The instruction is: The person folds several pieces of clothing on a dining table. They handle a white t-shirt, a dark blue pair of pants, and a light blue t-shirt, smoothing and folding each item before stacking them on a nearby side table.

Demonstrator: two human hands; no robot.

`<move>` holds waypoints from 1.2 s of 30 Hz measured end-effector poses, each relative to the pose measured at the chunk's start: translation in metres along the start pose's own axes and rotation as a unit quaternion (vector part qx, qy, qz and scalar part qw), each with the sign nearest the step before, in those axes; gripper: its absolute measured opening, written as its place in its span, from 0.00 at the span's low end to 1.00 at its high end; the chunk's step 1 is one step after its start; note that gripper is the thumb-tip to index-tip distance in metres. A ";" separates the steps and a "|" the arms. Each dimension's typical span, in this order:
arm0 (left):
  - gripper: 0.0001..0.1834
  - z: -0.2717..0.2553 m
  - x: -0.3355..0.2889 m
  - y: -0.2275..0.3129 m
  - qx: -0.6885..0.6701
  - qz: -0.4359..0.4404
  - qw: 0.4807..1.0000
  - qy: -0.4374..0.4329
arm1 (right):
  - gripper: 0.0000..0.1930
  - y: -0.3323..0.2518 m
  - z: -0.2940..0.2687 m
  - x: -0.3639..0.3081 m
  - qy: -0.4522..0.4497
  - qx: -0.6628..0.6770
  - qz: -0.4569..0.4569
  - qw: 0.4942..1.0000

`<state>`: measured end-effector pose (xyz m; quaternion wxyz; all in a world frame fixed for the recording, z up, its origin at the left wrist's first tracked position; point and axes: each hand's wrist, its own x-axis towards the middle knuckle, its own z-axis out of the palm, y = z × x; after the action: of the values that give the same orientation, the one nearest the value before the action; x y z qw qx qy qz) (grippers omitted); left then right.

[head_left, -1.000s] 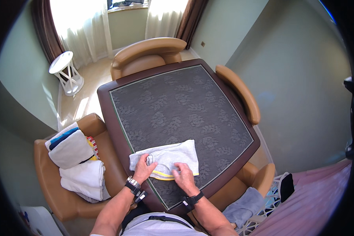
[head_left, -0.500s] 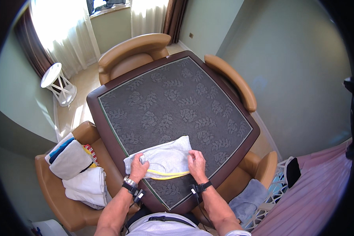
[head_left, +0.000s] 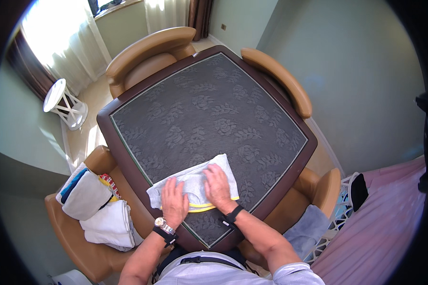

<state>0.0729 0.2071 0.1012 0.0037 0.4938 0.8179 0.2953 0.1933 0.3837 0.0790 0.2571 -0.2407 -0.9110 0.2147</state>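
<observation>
A light grey folded garment (head_left: 193,185) with yellow edging lies near the front corner of the dark, flower-patterned table (head_left: 190,128). My left hand (head_left: 175,202) rests flat on its left part, fingers stretched out and pointing away from me. On the right part lies my right hand (head_left: 217,185), its fingers spread over the cloth and angled to the left. Neither hand grips the fabric. The yellow edge runs along the garment's near side, partly covered by my hands.
On a tan chair (head_left: 66,242) at the left sit stacked folded clothes (head_left: 88,194) and white cloths (head_left: 107,223). A grey-blue towel (head_left: 306,232) lies at the right chair, beside a white lattice rack (head_left: 340,209) and pink drapery (head_left: 375,213). Two more tan chairs stand at the far sides.
Both hands have gone from holding the garment's side edges to lying flat on top of it. My right hand has moved left and inward. The view has shifted slightly.
</observation>
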 end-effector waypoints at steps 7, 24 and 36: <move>0.35 0.035 0.005 -0.006 0.056 0.062 0.991 -0.104 | 0.34 0.020 0.027 -0.005 -0.089 -0.027 -0.026 0.995; 0.38 0.041 0.002 -0.014 0.098 0.075 0.987 -0.107 | 0.40 0.104 -0.023 -0.004 -0.060 -0.157 0.139 0.976; 0.31 0.037 -0.002 -0.019 0.057 0.103 0.989 -0.084 | 0.29 0.023 0.005 -0.035 -0.034 -0.038 0.017 0.999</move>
<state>0.0694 0.2168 0.0608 0.0139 0.5979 0.7750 0.2042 0.2242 0.3812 0.0504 0.2129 -0.2580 -0.9226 0.1920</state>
